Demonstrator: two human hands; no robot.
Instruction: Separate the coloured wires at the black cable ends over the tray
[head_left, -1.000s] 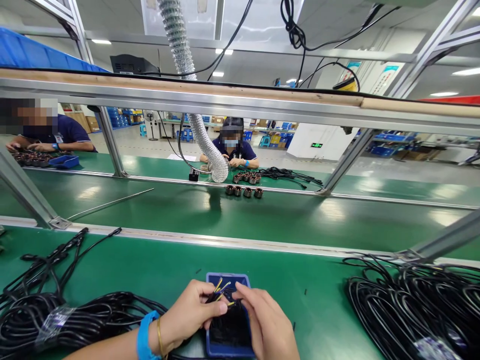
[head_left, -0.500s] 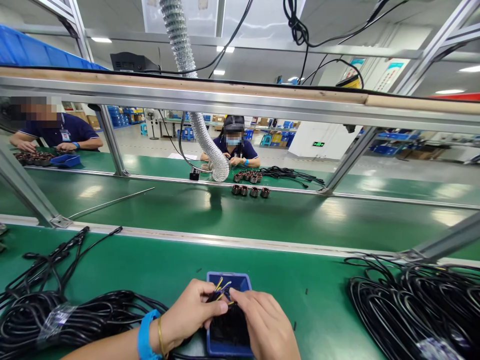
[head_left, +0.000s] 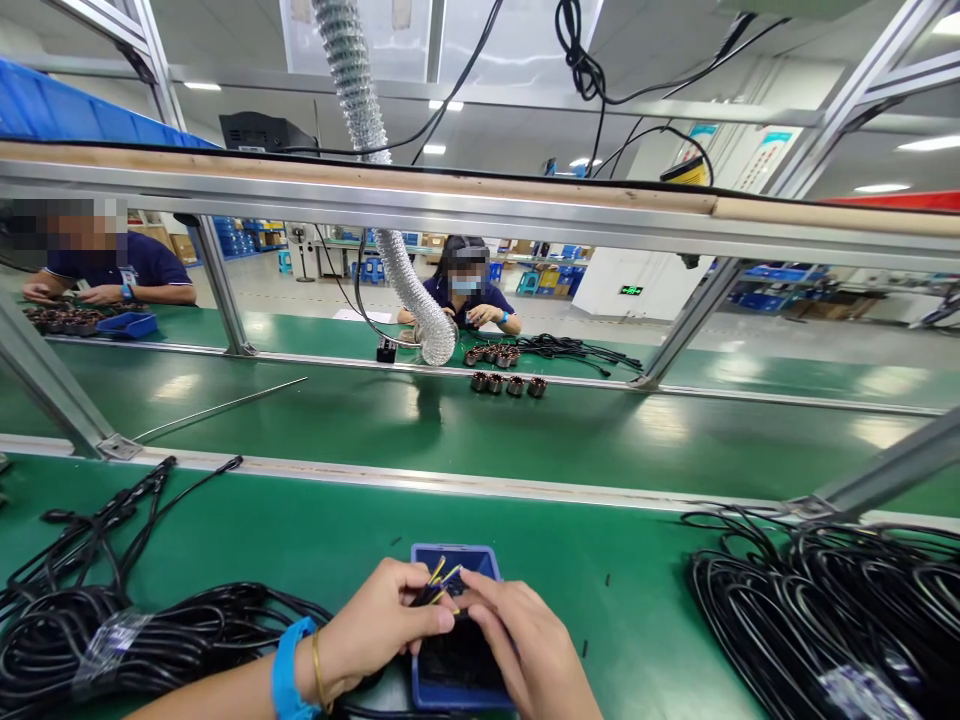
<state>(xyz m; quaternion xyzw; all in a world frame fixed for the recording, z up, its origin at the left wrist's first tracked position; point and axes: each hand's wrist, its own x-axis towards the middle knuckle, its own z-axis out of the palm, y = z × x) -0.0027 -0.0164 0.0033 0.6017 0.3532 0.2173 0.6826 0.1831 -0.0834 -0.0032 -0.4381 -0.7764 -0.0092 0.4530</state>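
My left hand (head_left: 397,610) is closed on the end of a black cable, from which thin yellow and dark wires (head_left: 439,578) fan out. My right hand (head_left: 525,635) meets it from the right, thumb and forefinger pinched at the wire tips; the exact contact is partly hidden. Both hands are above a small blue bin (head_left: 455,692) holding a dark mass of black pieces, too dim to make out singly. A blue band and a yellow ring circle my left wrist.
Black cable bundles lie left (head_left: 187,630) and right (head_left: 810,610) on the green bench. Small black bits (head_left: 585,648) are scattered near the bin. Beyond a metal frame, copper-wound stators (head_left: 495,383) stand on a green strip. Two people work opposite; a silver duct (head_left: 409,270) hangs down.
My right fingers have shifted slightly at the wire tips, and the thumb now shows lower and more apart. My left hand stays put. The stators on the strip have moved slightly right.
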